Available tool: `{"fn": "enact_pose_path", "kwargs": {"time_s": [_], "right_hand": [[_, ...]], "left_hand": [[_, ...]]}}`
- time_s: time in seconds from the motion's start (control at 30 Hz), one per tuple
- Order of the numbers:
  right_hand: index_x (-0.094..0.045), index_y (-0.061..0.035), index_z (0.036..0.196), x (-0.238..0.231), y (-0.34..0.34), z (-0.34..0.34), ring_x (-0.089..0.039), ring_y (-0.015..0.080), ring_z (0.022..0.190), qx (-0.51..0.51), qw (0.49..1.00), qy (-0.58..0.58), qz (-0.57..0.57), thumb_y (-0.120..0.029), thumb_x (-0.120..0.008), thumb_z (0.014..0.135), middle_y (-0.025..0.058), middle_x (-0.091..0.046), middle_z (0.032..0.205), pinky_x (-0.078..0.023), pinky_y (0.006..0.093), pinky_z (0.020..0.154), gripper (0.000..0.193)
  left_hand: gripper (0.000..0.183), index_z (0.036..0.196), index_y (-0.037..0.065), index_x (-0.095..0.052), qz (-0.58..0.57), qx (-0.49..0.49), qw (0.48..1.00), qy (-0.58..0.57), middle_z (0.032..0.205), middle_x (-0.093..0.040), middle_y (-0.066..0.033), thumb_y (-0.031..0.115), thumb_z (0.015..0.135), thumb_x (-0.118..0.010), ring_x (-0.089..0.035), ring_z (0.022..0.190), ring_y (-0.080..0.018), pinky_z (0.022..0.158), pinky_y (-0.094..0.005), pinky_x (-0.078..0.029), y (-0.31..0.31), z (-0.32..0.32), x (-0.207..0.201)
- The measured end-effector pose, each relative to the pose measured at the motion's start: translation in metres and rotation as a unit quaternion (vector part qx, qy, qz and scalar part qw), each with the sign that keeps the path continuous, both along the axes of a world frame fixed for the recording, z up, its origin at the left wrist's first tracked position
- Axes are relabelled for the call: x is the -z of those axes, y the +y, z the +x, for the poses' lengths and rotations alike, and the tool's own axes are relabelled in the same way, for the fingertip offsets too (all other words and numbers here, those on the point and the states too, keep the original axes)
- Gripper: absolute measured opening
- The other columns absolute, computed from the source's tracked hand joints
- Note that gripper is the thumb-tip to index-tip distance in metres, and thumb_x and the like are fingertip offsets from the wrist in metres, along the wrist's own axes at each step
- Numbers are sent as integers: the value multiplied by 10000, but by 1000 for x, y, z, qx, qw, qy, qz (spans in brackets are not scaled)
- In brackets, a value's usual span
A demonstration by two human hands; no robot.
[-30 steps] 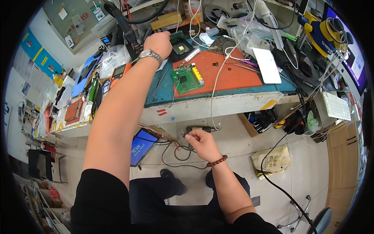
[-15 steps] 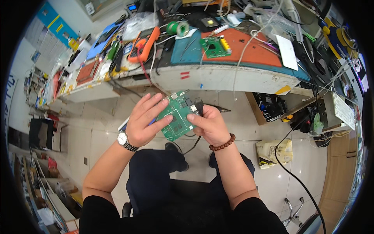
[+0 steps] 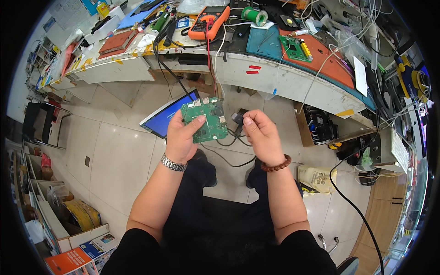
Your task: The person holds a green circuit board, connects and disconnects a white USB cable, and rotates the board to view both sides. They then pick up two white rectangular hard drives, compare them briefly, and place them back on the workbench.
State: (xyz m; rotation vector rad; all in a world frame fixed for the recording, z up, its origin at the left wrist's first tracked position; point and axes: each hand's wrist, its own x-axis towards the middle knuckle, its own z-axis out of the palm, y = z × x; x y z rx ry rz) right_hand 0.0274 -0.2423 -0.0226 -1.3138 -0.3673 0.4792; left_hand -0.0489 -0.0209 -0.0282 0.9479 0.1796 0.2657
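1. Green board (image 3: 212, 122) is held in the air on the near side of the tabletop (image 3: 233, 65), above the person's legs, gripped by the left hand (image 3: 180, 138): the thumb presses on the upper face and the other fingers go underneath at the left edge.

2. Black plug (image 3: 237, 118) is pinched between thumb and fingers of the right hand (image 3: 261, 134), just beside the board's right edge, with a gap between them.

3. One-sided support is the main weakness: if the plug were pushed hard against the right edge, the board could twist about the left thumb, slip and drop to the floor (image 3: 123, 151).

4. Bare skin lies on the circuitry, so static or thumb pressure could harm small parts.

5. Dark cables (image 3: 233, 161) loop below the hands; one catching on a leg could tug whatever it is joined to.

6. A plug offered tilted or wrong way up could bend a socket's contacts. Its mating end is too small and shadowed to make out, so its fit is hard to judge.

7. Pale face up, the board turns slightly anticlockwise, its far edge with metal sockets (image 3: 201, 101) pointing toward the tabletop; more sockets line the right edge, facing the plug. Its outline looks nearly square, so no long axis stands out.
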Motion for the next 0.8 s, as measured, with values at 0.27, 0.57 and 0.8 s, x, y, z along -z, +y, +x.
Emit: {"fn": "enact_pose_path", "kwargs": {"time_s": [0.27, 0.57, 0.8], "right_hand": [[-704, 14, 1031, 3, -1, 9, -545, 60, 789, -24, 989, -73, -129, -178, -711, 1048, -18, -673, 848, -482, 260, 720, 193], [-725, 26, 949, -9, -4, 9, -529, 97, 691, -58, 961, -106, -248, -174, -744, 995, 45, -647, 742, -474, 309, 651, 206], [-730, 14, 967, 16, 15, 9, -538, 86, 719, -68, 971, -95, -207, -189, -744, 1011, 14, -651, 774, -470, 283, 670, 208]], "left_hand": [[284, 1238, 7, -637, 69, 30, 997, 5, 1177, -754, -94, -14, 976, -745, -734, 1027, -164, 905, -354, -625, 16, 1, 7], [292, 1232, 8, -627, 151, 39, 987, 50, 1140, -740, -63, 5, 968, -753, -722, 983, -132, 879, -321, -616, 16, -1, 19], [296, 1244, 2, -618, 81, 41, 994, 63, 1139, -742, -67, -15, 973, -736, -728, 993, -136, 885, -332, -620, 24, -6, 34]]}}
